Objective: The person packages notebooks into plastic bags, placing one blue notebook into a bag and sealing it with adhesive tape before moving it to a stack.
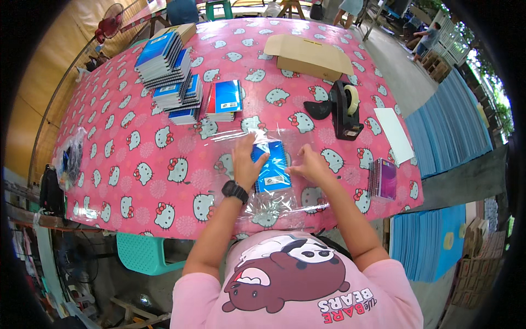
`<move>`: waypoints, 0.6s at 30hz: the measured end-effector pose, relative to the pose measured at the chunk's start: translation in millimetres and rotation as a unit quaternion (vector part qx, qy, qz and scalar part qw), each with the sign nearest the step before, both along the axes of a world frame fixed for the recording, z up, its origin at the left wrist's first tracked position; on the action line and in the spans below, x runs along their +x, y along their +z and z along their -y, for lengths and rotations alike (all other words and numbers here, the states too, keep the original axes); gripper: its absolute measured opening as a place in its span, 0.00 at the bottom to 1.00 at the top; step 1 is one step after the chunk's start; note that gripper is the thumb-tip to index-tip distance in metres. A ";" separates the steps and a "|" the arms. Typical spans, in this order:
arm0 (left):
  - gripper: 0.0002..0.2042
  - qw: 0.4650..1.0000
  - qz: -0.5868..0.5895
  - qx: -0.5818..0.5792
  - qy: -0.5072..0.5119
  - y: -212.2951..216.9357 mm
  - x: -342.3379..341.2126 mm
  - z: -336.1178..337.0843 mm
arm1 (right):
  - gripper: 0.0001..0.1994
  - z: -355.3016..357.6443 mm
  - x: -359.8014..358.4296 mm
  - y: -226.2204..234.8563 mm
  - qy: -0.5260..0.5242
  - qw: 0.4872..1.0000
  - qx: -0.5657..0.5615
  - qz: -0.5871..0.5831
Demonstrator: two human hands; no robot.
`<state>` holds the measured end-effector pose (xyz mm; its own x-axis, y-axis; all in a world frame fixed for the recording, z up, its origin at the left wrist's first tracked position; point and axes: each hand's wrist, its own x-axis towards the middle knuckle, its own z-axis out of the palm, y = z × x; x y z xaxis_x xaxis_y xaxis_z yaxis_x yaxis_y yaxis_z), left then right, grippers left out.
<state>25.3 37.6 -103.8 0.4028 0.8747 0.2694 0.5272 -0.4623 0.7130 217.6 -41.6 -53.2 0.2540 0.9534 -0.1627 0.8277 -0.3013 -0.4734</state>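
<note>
A blue spiral notebook lies on a sheet of clear plastic film at the near middle of the table. My left hand rests flat along the notebook's left side with its fingers stretched out, the thumb over the cover. A black watch sits on that wrist. At the notebook's right edge, my right hand has its fingers curled and its thumb pointing in at the edge. It seems to hold part of the film, though the film is hard to make out there.
Stacked notebooks stand at the far left, beside a smaller pile. To the right are a cardboard box, a black tape dispenser, a white strip and purple notebooks. A plastic bag lies at the left edge.
</note>
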 end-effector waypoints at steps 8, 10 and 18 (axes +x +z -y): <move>0.26 0.819 0.451 -0.354 -0.011 -17.0 -29.2 52.4 | 0.36 39.9 -4.1 -19.0 0.003 0.858 -0.074 -0.508; 0.27 0.846 0.390 -0.362 -0.031 26.3 -43.0 49.0 | 0.37 36.2 2.0 -6.6 0.069 0.871 -0.010 -0.487; 0.42 0.938 0.251 -0.193 -0.141 48.7 -18.6 20.8 | 0.41 -19.4 -12.1 -4.2 0.104 0.899 0.147 -0.400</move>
